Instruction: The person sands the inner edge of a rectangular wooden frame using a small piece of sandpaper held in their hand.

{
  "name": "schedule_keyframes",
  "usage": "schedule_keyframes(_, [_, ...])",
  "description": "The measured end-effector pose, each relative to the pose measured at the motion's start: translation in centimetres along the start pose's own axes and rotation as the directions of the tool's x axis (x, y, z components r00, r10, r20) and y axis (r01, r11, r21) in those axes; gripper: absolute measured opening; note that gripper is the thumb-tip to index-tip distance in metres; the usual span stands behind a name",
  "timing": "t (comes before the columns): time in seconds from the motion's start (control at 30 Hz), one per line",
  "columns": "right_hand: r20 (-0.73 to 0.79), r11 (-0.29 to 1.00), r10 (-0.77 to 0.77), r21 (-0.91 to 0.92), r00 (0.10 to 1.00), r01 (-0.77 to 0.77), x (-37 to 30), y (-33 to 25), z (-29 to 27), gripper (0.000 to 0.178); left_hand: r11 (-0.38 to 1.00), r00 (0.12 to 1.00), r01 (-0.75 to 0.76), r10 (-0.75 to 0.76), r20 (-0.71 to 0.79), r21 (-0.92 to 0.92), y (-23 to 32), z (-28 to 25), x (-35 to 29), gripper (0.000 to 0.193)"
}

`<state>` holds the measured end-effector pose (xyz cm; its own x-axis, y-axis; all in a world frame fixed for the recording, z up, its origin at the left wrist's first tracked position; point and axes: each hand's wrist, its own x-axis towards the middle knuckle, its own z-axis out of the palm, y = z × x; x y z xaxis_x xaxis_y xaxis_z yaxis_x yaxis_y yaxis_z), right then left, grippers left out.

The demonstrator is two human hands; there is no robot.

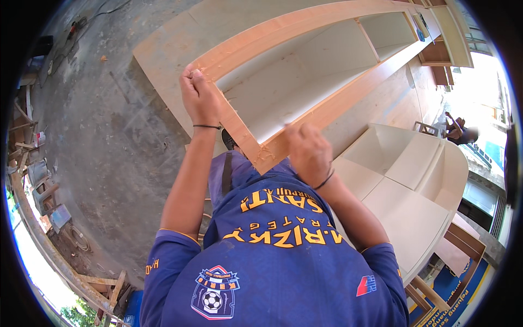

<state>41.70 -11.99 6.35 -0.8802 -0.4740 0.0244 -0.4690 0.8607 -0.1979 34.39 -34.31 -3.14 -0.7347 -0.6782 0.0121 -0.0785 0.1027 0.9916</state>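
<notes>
A carpentry workshop, open to daylight; a long unfinished cabinet frame of bare orange-brown wood lying flat on a plywood sheet; pale shavings scattered at the frame's near corner; just right of the frame, a second white shelving unit with open compartments; left of the frame, rough stained concrete floor; farther left, offcuts and timber scraps heaped along the edge; beyond the frame's far end, more wooden boxes stacked; below the white unit, loose timber lengths.
</notes>
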Motion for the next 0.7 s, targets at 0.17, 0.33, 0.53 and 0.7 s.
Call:
schedule_keyframes(0.17, [-0.065, 0.997, 0.070, -0.040, 0.995, -0.073, 0.5, 3.0, 0.0, 0.028, 1.000, 1.000, 0.024, -0.024, 0.006, -0.015, 1.1, -0.3, -0.1, 0.036])
schedule_keyframes(0.33, [-0.014, 0.998, 0.067, -0.007, 0.998, -0.067, -0.1, 0.3, -0.1, 0.025, 0.998, 1.000, -0.018, 0.017, -0.015, -0.056, -0.2, 0.1, 0.0, 0.036])
schedule_keyframes(0.53, [-0.069, 0.993, 0.099, -0.052, 0.993, -0.103, 1.3, 3.3, -1.2, 0.026, 0.998, 1.000, -0.012, 0.011, -0.026, -0.055, 0.2, 0.0, 0.0, 0.036])
schedule_keyframes(0.7, [0.040, 0.996, 0.087, -0.038, 0.995, -0.086, 0.2, 1.2, -1.0, 0.021, 0.998, 0.999, 0.043, -0.043, 0.007, -0.047, 0.4, -0.1, -0.2, 0.036])
